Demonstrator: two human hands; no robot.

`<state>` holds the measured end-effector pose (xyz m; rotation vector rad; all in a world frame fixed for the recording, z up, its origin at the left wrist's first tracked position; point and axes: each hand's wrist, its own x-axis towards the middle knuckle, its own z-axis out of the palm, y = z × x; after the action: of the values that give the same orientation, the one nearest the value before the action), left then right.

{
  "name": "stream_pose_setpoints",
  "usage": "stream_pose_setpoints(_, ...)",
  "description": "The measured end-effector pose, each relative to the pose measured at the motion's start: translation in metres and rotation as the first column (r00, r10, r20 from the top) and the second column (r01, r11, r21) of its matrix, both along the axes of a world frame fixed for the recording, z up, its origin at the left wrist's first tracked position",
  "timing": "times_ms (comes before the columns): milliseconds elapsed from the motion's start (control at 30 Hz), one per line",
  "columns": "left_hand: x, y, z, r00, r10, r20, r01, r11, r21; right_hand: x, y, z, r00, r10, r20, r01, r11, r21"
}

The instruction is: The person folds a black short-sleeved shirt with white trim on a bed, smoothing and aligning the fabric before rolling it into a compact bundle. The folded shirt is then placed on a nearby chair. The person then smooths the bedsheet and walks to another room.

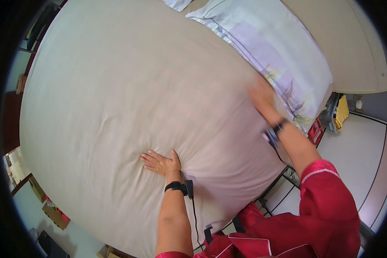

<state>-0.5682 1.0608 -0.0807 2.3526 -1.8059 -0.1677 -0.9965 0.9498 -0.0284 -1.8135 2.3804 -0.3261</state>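
Observation:
A beige fitted sheet (125, 84) covers a wide bed in front of me. Palm down near the middle of the front part, my left hand (163, 163) presses on the sheet with fingers spread, and creases run out from it. My right hand (261, 93), blurred, is over the sheet beside the lower edge of a pillow (271, 54). That pillow has a white and lilac case with a printed flower pattern. Nothing shows in either hand. Whether the right hand touches the cloth cannot be told.
A padded beige headboard (351, 48) stands behind the pillow. A second pillow's corner (178, 4) shows at the top. Cables hang from the black wrist straps (175, 186). At the right are a red crate (316, 132) and a yellow cloth (342, 108); cardboard boxes (55, 216) lie at the lower left.

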Motion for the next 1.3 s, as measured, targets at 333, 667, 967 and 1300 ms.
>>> stream_pose_setpoints(333, -0.003, 0.000, 0.005, 1.000, 0.000, 0.012, 0.000, 0.999, -0.043, -0.001, 0.167, 0.044, 0.960, -0.233, 0.154, 0.177, 0.935, 0.308)
stream_pose_setpoints(667, 0.001, 0.006, -0.002, 1.000, 0.014, 0.023, -0.014, 1.000, 0.006, 0.218, -0.288, 0.020, 0.898, 0.369, -0.239, -0.377, 0.926, 0.010)
stream_pose_setpoints(967, -0.002, 0.001, 0.002, 0.999, -0.008, 0.047, 0.011, 0.998, -0.066, 0.097, -0.213, -0.005, 0.988, 0.153, -0.003, -0.153, 0.982, -0.114)
stream_pose_setpoints(1300, -0.004, -0.002, -0.002, 0.965, 0.045, 0.258, -0.064, 0.996, 0.066, -0.137, 0.291, 0.043, 0.664, -0.652, -0.365, 0.737, 0.492, 0.463)
